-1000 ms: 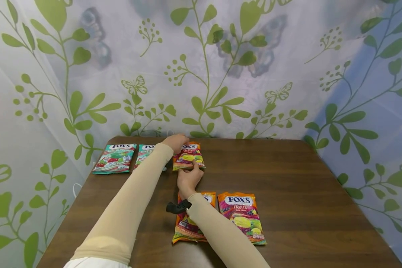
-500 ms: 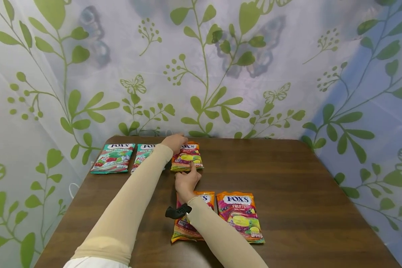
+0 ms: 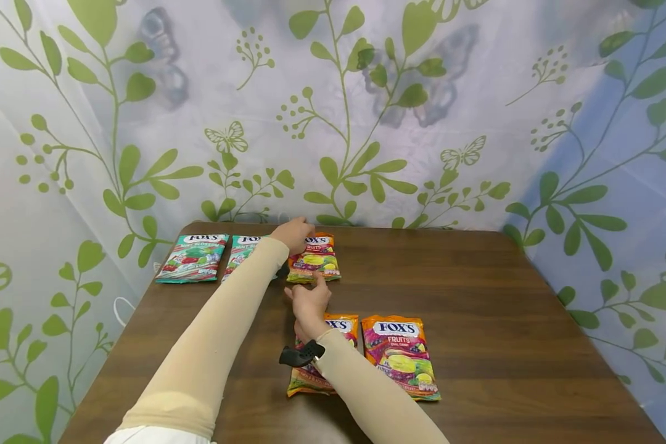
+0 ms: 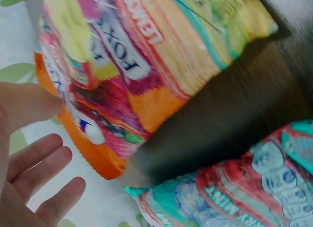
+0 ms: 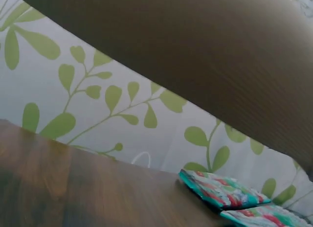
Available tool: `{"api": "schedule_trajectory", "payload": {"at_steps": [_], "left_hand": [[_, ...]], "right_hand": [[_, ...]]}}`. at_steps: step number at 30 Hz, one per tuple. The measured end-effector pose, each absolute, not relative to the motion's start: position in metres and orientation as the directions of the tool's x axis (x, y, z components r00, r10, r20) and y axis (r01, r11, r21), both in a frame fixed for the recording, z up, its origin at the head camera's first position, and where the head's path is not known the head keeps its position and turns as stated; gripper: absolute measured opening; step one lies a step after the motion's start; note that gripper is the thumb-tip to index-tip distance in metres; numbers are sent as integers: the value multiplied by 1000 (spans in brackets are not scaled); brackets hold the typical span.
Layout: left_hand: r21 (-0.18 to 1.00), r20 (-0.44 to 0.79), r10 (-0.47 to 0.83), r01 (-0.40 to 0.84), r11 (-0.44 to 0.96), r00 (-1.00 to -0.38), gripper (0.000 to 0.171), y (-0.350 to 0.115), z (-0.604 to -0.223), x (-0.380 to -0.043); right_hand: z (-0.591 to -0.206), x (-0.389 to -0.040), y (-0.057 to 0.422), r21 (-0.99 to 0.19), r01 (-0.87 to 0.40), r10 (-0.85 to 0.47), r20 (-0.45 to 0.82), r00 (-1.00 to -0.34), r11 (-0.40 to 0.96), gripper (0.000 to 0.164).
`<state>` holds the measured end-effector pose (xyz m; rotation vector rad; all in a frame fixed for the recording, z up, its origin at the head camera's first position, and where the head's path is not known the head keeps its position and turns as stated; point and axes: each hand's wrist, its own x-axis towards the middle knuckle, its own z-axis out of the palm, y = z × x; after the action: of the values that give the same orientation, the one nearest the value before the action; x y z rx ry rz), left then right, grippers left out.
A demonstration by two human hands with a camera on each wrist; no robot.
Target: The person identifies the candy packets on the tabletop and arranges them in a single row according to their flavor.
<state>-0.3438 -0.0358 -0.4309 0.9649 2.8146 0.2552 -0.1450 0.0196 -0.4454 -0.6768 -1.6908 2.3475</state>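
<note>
Drawn back toward six o'clock, the right hand [image 3: 309, 303] has fingers parted beside the Fox's Fruits candy pack [image 3: 317, 262], three o'clock of the Mint Blossom packet [image 3: 240, 250]. Left hand [image 3: 293, 235] reaches its eleven o'clock, fingers spread. Alignment seems in hand; next calls for withdrawing both.

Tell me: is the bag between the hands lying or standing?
Lying: the bag rests on the table, printed front facing up.

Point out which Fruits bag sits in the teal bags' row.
The far Fruits bag, just right of both Mint Blossom bags; the other two Fruits bags lie nearer the camera, side by side.
</note>
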Motion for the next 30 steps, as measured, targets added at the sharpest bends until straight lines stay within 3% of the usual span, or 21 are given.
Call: {"api": "schedule_trajectory", "payload": {"at_steps": [3, 9, 14, 20, 30], "left_hand": [[252, -56, 625, 595, 763, -778, 37, -34, -424, -337], [336, -32, 613, 569, 751, -790, 41, -25, -405, -315], [369, -22, 592, 544, 754, -806, 50, -21, -390, -295], [501, -36, 598, 503, 704, -801, 52, -29, -377, -268], [605, -169, 625, 421, 676, -762, 67, -54, -377, -221]], "right_hand": [[-442, -139, 29, -917, 90, 315, -224, -922, -389, 64], [-432, -124, 63, -915, 184, 70, -223, -972, -359, 57], [-422, -116, 91, -975, 136, -34, -132, -991, -175, 58], [-411, -108, 122, -997, 43, -66, -48, -997, 63, 56], [-411, -92, 161, -913, 20, -96, -65, -993, 408, 56]]}}
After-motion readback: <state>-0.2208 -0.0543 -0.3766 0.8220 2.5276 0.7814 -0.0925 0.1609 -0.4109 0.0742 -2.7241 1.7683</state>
